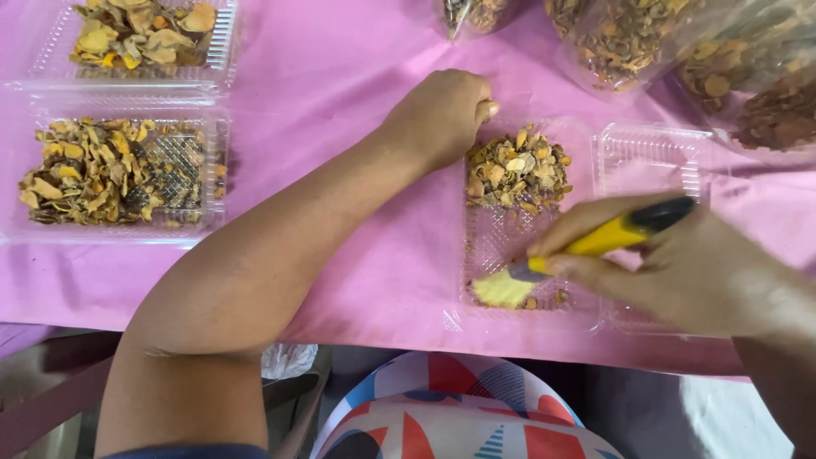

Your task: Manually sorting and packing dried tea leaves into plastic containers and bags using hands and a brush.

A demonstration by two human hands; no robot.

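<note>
Seen from above, a pink-covered worktop (pixel 340 68) carries, at far left, two clear trays (pixel 119 170) of dried yellow-brown slices. Moving right, the person's left hand (pixel 442 115) rests as a closed fist with nothing visibly in it, its knuckles touching the far edge of a third clear tray (pixel 518 246) near the middle. That tray holds a heap of dried pieces (pixel 517 170) at its far end and one pale yellow slice (pixel 501 291) at its near end. The right hand (pixel 680 263) is curled tight around a yellow-and-black knife (pixel 616 234). Its long axis runs on a slant, the black butt up and to the right, the tip down and to the left, touching the slice. The step looks like cutting or scraping the slice inside the tray; the next move would seem to call for steady pressure without piercing the thin plastic. Bags of dried pieces (pixel 680 51) lie at far right.
</note>
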